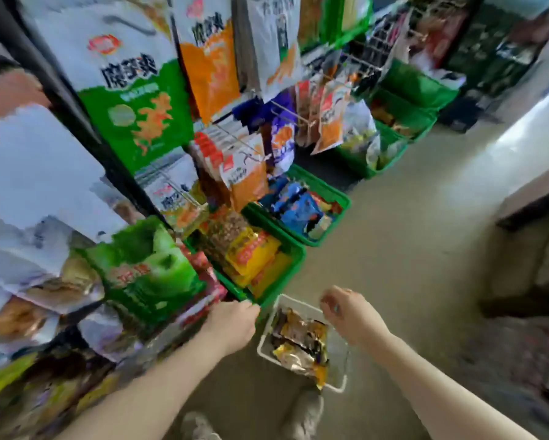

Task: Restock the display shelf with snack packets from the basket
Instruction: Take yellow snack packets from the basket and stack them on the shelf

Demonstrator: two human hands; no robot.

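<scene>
1. The white basket (338, 381) sits on the floor at the person's feet, snack packets (300, 342) inside, handy beside the display shelf (76, 100).
2. Both hands hover over it: left hand (231, 323) blurred, grip unclear; right hand (351, 314) loosely curled, empty.

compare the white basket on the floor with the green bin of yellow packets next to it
Colour: the white basket has pale walls, while the green bin is bright green. Place: the white basket stands out on the floor below both hands; the green bin sits against the display shelf. Contents: the white basket holds dark brown and gold packets, partly filling it; the green bin is packed with yellow and red ones. Both are open-topped, rectangular and hold snack packets.
</scene>
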